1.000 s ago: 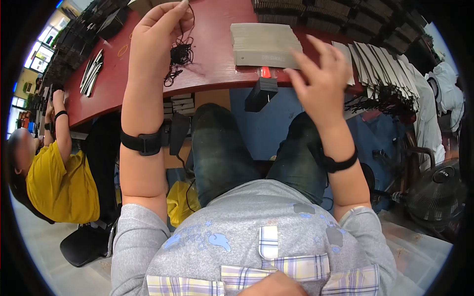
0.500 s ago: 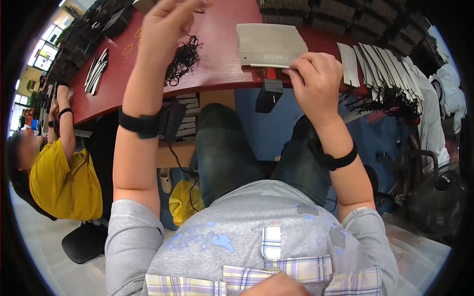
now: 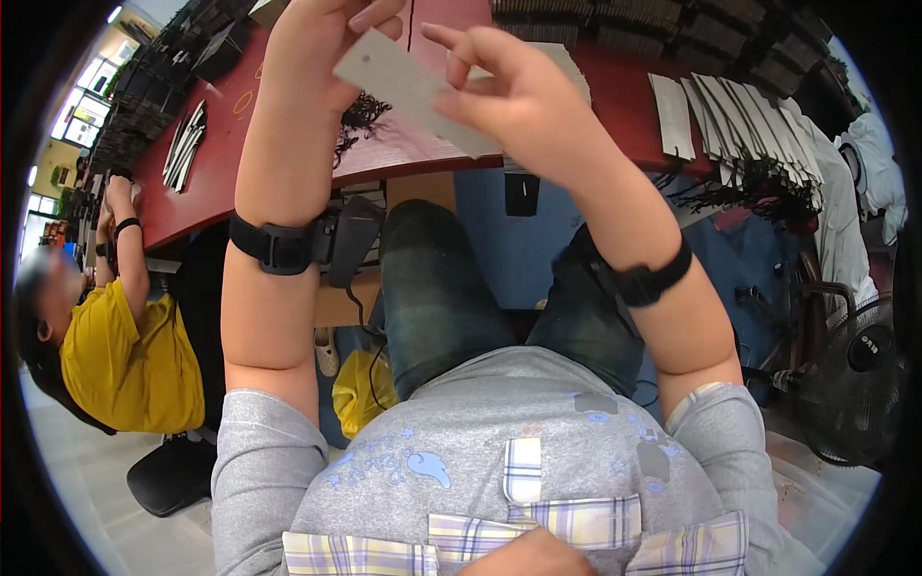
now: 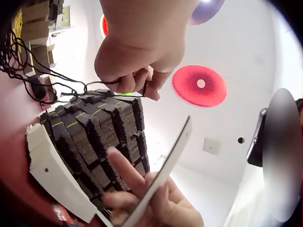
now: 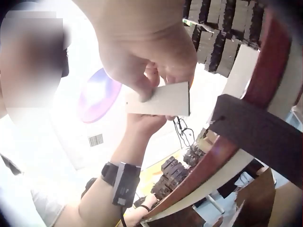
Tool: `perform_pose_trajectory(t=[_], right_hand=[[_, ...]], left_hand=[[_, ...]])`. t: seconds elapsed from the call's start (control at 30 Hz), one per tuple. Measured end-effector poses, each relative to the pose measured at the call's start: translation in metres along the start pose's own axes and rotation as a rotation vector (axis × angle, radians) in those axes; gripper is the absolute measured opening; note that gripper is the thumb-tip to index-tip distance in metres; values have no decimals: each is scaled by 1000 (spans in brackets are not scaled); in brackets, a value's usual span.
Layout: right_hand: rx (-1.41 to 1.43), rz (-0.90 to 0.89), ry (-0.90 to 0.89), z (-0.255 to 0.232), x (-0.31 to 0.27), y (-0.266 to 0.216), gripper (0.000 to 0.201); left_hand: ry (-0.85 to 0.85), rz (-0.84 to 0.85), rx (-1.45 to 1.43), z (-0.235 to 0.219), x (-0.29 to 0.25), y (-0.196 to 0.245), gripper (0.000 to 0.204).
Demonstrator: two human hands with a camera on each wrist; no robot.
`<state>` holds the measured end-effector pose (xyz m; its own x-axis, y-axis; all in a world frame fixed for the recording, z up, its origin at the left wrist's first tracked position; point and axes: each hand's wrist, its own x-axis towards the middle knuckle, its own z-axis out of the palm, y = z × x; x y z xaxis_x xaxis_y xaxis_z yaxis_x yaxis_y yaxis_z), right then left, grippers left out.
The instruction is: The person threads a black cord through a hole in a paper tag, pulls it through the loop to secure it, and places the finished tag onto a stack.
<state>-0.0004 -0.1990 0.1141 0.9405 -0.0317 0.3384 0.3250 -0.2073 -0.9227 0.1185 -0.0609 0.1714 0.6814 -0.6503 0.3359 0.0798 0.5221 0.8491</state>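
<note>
Between the thumb and fingers of my right hand (image 3: 519, 106) is a pale card tag (image 3: 399, 84) with a small hole near one corner. It is raised over the table edge, tilted, its holed end overlapping my left hand (image 3: 312, 53) in the head view. In the left wrist view, my left fingers pinch a thin black cord (image 4: 86, 89), which trails back toward a tangle. A heap of black cords (image 3: 363, 113) lies on the table beside my left wrist. Behind my right hand, a stack of pale tags (image 3: 569, 65) is partly hidden.
On the red table (image 3: 226, 144), strung tags (image 3: 735, 130) lie fanned at the right and a small bunch of pale strips (image 3: 184, 149) at the left. Dark stacks (image 3: 663, 38) line the back. A black block (image 3: 521, 195) hangs at the front edge. Another person (image 3: 134, 355) sits at left.
My right hand has gone from the tag stack up and left, carrying one tag toward my left hand. The left hand, earlier lifting a cord off the heap, stays near the top of the view.
</note>
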Motion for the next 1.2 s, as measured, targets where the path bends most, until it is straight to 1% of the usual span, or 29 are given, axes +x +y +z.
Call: perform_pose_trajectory(t=[0.03,0.1,0.2,0.23,0.3,0.4,0.43,0.5,0.53,0.6,0.73,0.93,1.03,1.13,1.2], right_hand=[[47,49,-28,1,11,1,16],[151,87,-51,4,26,9,15],[-30,132,-24,6,30,9,13],[23,125,-3,6,31,13,13],[128,106,46,8,33,21,12],[530,143,-49,11,32,17,16],[601,126,-81,12,36,20,17],[743,91,-143,17,45,27,19],[759,107,-160,18,44,25,19],[789,138,-197,17,43,18,18],[726,131,-159,10,43,23,19],[604,181,-104,8,39,22,23],[558,194,-66,6,33,13,23],[510,223,-71,3,31,12,24],[455,270,-100,1,33,18,24]], left_hand=[[-4,0,-15,0,2,2,8],[28,-3,-66,-7,5,3,8],[77,28,-118,-25,9,2,12],[94,44,-131,-31,8,3,13],[73,-11,-220,-39,4,4,18],[42,-73,-290,-39,2,1,24],[32,-90,-303,-37,2,-1,26],[-40,-91,-322,-38,4,-6,26],[-77,-93,-331,-38,5,-7,27],[-50,-69,-343,-36,6,-6,27],[54,-72,-368,-37,3,-1,26],[-30,-39,-382,-60,4,0,26],[-4,62,-383,-69,5,9,25],[138,20,-299,-63,1,15,26],[194,111,-211,-53,0,23,27]])
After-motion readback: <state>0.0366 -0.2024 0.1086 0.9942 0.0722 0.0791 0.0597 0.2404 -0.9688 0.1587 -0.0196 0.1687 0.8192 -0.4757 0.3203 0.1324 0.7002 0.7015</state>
